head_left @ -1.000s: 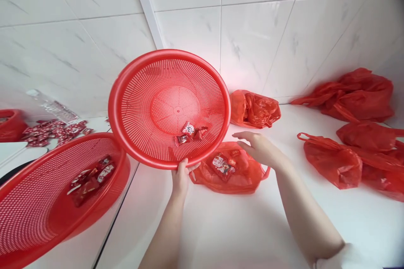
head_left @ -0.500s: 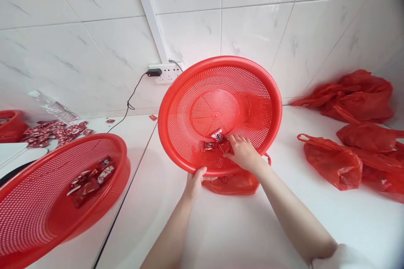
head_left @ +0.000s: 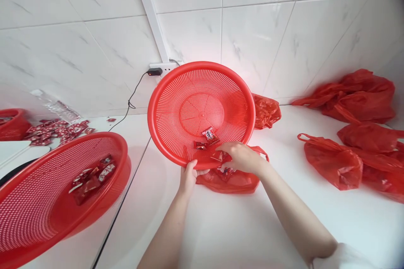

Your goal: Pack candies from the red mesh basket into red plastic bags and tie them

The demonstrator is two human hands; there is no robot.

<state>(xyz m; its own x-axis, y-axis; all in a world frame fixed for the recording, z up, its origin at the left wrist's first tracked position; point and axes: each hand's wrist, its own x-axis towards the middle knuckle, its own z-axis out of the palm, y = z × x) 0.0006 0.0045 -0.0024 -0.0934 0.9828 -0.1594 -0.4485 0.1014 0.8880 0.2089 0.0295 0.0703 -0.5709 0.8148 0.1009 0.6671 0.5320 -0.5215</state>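
Note:
A red plastic mesh basket (head_left: 202, 66) is tilted toward me at the centre. My left hand (head_left: 188, 180) is closed on its near rim, thumb on top and fingers beneath. At the near right rim, my right hand (head_left: 243, 158) curls its fingers and thumb around a red wrapped packet (head_left: 218, 156). A white-labelled packet (head_left: 208, 134) and a dark red packet (head_left: 200, 146) lie low inside the basket. Under the rim and my right hand sits a red plastic bag (head_left: 233, 183), with packets showing at its mouth.
A larger red basket (head_left: 121, 143) with several packets (head_left: 91, 183) stands at left. Loose packets (head_left: 47, 130) and a clear plastic bottle (head_left: 59, 107) lie behind it. Red bags (head_left: 334, 162) sit at right, another bag (head_left: 267, 111) behind the basket. A power strip (head_left: 166, 67) is on the wall.
The basket has moved left and slightly down with my left hand, uncovering a red bag behind it. My right hand has come from inside the basket down to its near rim.

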